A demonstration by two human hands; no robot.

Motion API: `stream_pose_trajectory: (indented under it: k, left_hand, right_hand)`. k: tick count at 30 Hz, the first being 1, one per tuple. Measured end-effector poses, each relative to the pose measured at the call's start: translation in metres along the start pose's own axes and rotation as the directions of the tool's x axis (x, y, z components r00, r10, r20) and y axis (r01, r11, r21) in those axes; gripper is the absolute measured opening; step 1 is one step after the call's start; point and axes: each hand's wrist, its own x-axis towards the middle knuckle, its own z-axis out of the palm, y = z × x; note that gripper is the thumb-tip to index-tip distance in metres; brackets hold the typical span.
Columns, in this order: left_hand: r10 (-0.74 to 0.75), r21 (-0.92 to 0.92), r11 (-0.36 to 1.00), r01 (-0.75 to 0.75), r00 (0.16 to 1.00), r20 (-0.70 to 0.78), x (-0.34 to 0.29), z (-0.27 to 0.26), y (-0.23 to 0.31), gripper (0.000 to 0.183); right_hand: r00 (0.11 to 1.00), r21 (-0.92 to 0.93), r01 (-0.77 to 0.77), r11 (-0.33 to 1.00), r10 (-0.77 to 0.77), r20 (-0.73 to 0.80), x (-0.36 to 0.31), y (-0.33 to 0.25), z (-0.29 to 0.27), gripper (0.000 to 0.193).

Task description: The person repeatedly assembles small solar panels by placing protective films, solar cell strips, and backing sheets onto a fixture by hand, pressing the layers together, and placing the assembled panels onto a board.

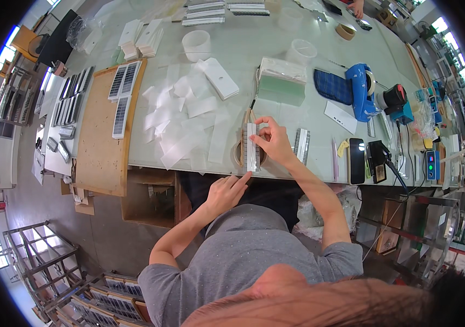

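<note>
A narrow gridded panel strip (245, 144) with a pale band along its middle lies lengthwise near the table's front edge. It rests over a brown ring (238, 154), mostly hidden beneath it. My right hand (274, 143) is at the strip's right side, thumb and index finger curled and closed on it. My left hand (226, 193) is at the front edge, fingers stretched out, with one fingertip touching the strip's near end. A second gridded strip (301, 145) lies just right of my right wrist.
Loose translucent sheets (181, 122) spread left of the work. Beyond the strip stands a pale green block (281, 87). A blue tape dispenser (360, 92), a phone (356, 161) and a cabled tool (386, 158) lie right. A wooden board (99, 131) carries gridded panels (126, 79).
</note>
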Motion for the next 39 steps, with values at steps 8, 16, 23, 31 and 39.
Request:
stream_pose_trajectory:
  k: [8,16,23,31,39]
  left_hand:
    - [0.034,0.021,0.999,-0.034,0.999,-0.005,0.004,-0.003,-0.004,0.046]
    - [0.045,0.041,0.998,-0.045,0.999,0.001,0.002,-0.002,-0.006,0.046]
    - [0.052,0.048,0.997,-0.052,0.999,-0.001,0.004,-0.004,-0.005,0.046]
    - [0.064,0.073,0.995,-0.065,0.998,0.016,0.003,-0.006,-0.006,0.050]
    - [0.072,0.066,0.995,-0.073,0.997,0.017,0.002,-0.004,-0.008,0.053]
  right_hand:
    - [1.000,-0.042,-0.004,0.999,0.005,0.027,0.001,0.003,-0.004,0.036]
    - [0.980,-0.256,0.164,0.953,-0.186,-0.067,0.004,0.009,-0.002,0.040]
    - [0.992,-0.310,0.094,0.946,-0.117,-0.055,0.005,0.014,-0.004,0.039]
    - [0.986,-0.384,0.126,0.915,-0.159,-0.056,0.006,0.009,-0.005,0.036]
    - [0.982,-0.420,0.140,0.897,-0.181,-0.059,0.005,0.009,-0.006,0.035]
